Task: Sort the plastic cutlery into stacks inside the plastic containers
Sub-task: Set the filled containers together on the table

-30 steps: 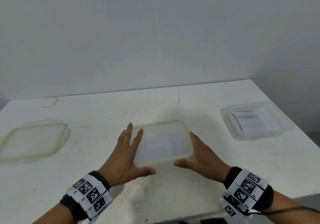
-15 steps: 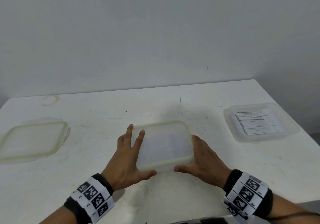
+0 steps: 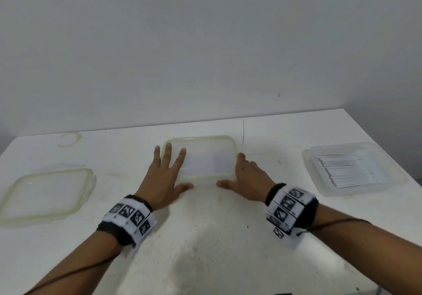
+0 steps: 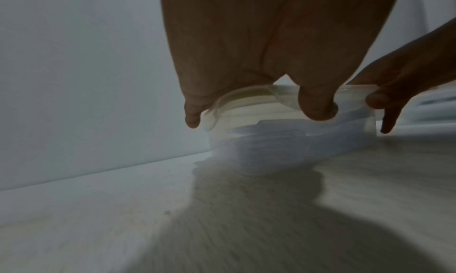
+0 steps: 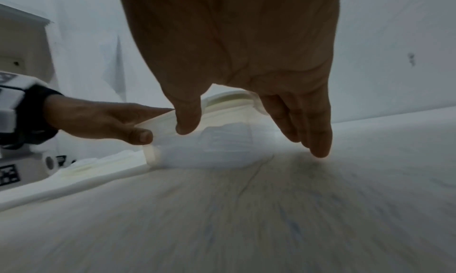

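Note:
A clear lidded container (image 3: 205,157) with a greenish rim sits mid-table, white cutlery dimly visible inside it (image 4: 283,140). My left hand (image 3: 175,169) lies flat over its left part, fingers straight on the lid and thumb against the near wall. My right hand (image 3: 244,173) flanks its right end, straight fingers down the side wall and thumb on the near wall (image 5: 187,121). In the right wrist view the left hand (image 5: 103,119) shows at the container's (image 5: 222,140) far corner. A second clear container (image 3: 308,157) at the right holds a neat stack of white cutlery (image 3: 347,169), uncovered.
A flat clear lid (image 3: 45,194) with a greenish seal lies at the table's left. The white table (image 3: 205,237) meets a grey wall just behind the centre container. The table's right edge runs close past the right container.
Both hands have slid the centre container away from me toward the wall, and my arms have stretched out further. The lid and the right container have stayed put.

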A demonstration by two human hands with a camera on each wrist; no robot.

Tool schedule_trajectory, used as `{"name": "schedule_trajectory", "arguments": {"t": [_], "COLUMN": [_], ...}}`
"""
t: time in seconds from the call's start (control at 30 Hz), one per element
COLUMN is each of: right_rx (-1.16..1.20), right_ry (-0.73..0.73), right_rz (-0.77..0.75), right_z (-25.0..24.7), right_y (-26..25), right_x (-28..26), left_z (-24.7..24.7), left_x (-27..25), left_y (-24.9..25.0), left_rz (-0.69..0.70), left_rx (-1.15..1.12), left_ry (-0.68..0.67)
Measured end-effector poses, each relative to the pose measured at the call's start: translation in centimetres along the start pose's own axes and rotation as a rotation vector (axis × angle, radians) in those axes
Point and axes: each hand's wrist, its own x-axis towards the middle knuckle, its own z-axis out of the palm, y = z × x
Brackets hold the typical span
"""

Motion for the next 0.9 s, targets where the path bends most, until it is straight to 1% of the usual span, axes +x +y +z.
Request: {"name": "schedule_trajectory", "arguments": {"t": [0.17, 0.33, 0.43, 0.57, 0.6, 0.67, 0.73, 0.77, 0.8, 0.83, 0.9], "right_rx": [0.042, 0.015, 0.002, -0.025, -0.028, -0.012, 0.009, 0.002, -0.017, -0.026, -0.029], "right_ry": [-0.045, -0.067, -0.075, -0.105, -0.084, 0.032, 0.173, 0.227, 0.273, 0.309, 0.362], "right_rz": [0.024, 0.055, 0.063, 0.012, 0.012, 0.042, 0.106, 0.147, 0.2, 0.266, 0.394], "right_z": [-1.7, -3.5, -4.2, -6.2, -7.1, -9.1, -11.3, -12.2, -13.2, -14.1, -15.5], "right_y": [-1.0, -1.7, -1.9, -0.5, 0.4, 3.0, 6.2, 7.9, 9.7, 11.6, 15.6], "right_x": [6.2, 9.9, 10.8, 9.6, 8.9, 7.4, 5.9, 5.1, 4.1, 3.3, 1.5], "left_z": [-1.4, -2.4, -2.5, -2.8, -3.0, -3.4, -3.6, -3.6, -3.5, -3.2, -2.4], "left_x": [5.1, 8.2, 9.1, 9.1, 8.9, 8.6, 8.2, 8.2, 8.2, 8.3, 8.7], "left_y": [-1.5, -2.1, -2.5, -2.1, -1.4, 1.2, 4.8, 6.8, 8.8, 10.9, 14.8], "left_rz": [-0.06, -0.098, -0.102, -0.12, -0.121, -0.057, 0.081, 0.153, 0.211, 0.244, 0.246], "left_rx": [-0.023, -0.069, -0.051, 0.078, 0.104, 0.1, 0.011, -0.059, -0.138, -0.224, -0.418], "left_ry": [-0.043, -0.065, -0.051, -0.057, -0.036, 0.068, 0.195, 0.234, 0.24, 0.213, 0.069]}}
